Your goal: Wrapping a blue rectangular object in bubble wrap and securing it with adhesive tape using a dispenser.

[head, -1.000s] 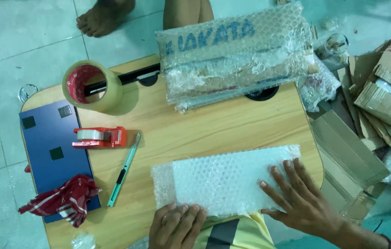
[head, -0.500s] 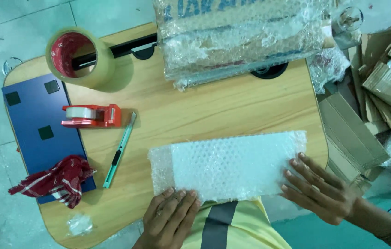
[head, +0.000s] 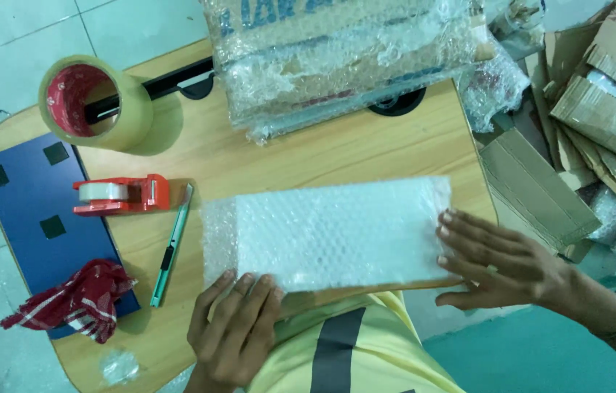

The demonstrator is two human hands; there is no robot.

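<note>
A white bubble-wrap sheet (head: pixel 330 233) lies flat on the wooden table (head: pixel 366 153), near its front edge. My left hand (head: pixel 234 327) rests with fingers spread on the sheet's near left edge. My right hand (head: pixel 497 262) lies flat against the sheet's right end, fingers apart. Neither hand grips anything.
A teal box cutter (head: pixel 171 244) and a red tape dispenser (head: pixel 122 195) lie left of the sheet. A large tape roll (head: pixel 93 102) stands at the back left, a bubble-wrapped bundle (head: pixel 344 58) at the back. A blue board (head: pixel 32 211) carries a red checked cloth (head: pixel 75 298). Cardboard pieces (head: pixel 592 109) pile at right.
The view has shifted so the table sits lower and closer. My right hand has slid from on top of the sheet to its right end. The left hand stays at the near edge.
</note>
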